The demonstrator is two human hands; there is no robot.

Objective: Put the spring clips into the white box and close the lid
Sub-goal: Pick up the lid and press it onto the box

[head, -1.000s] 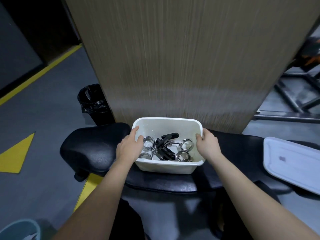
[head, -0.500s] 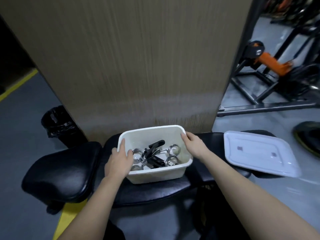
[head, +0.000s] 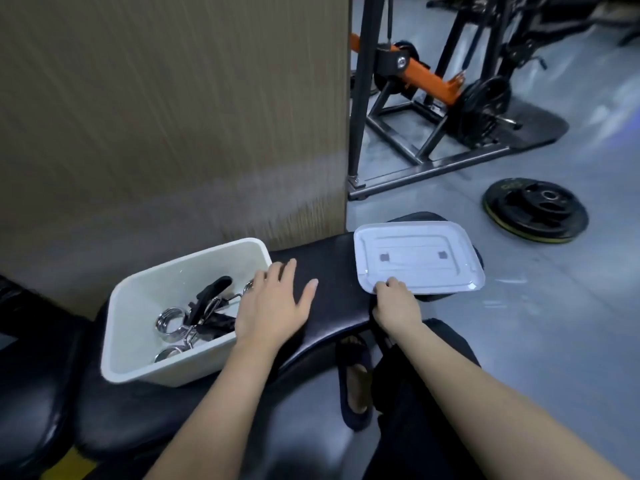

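Observation:
The white box (head: 145, 292) stands open on the black padded bench (head: 332, 271), at the left. Several chrome spring clips with black handles (head: 197, 317) lie inside it. My left hand (head: 273, 306) hovers flat over the box's right rim and the bench, fingers spread, holding nothing. The white lid (head: 419, 258) lies flat on the bench's right end, apart from the box. My right hand (head: 394, 303) is at the lid's near left corner, fingers curled onto its edge.
A tall wood-grain panel (head: 173, 116) rises right behind the box. Grey floor lies to the right, with a black weight plate (head: 536, 213) and a dark steel rack with an orange arm (head: 422, 77). My foot in a black sandal (head: 353, 375) is below the bench.
Both hands left the box's sides. My right hand went right to the lid's corner, and my left hand shifted to the box's right rim. The view swung to the right.

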